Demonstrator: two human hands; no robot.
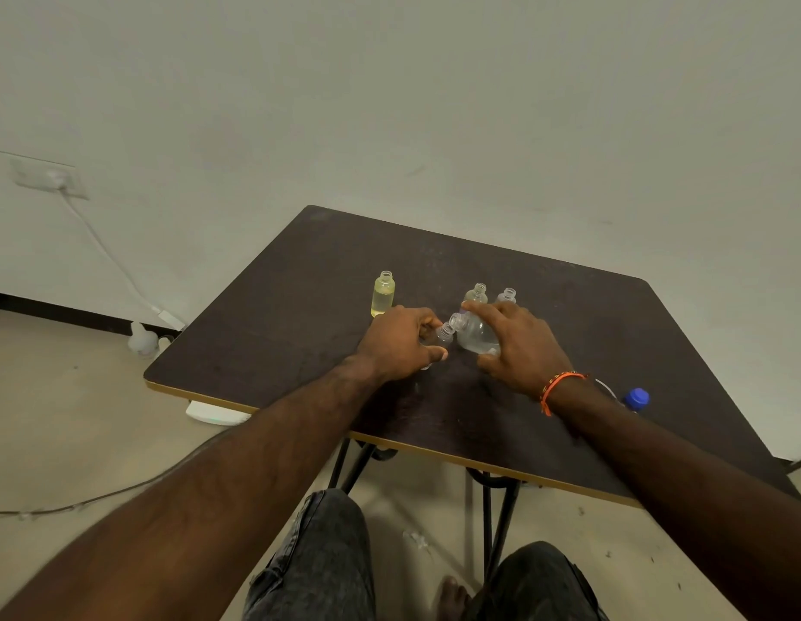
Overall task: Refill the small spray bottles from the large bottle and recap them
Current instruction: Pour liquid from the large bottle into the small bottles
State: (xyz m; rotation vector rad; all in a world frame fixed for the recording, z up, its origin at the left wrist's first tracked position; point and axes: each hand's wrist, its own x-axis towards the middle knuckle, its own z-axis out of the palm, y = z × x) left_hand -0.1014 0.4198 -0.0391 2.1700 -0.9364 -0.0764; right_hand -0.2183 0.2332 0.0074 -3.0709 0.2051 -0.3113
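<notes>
— What had each grip got?
— Left hand (401, 340) pinched a small bottle (443, 332); right hand (515, 342) curled round the large bottle (477, 334), tilted, mouths touching above the counter (277, 333).

Both bare forearms reach forward and converge over the tabletop (273, 316). Left hand (401, 342), knuckles up, fingers and thumb curled round a small bottle (443, 332). Right hand (517, 347), palm down, index finger extended along a tilted large bottle (477, 333), thumb beneath. An orange cord band (557, 387) circles the right wrist.
</notes>
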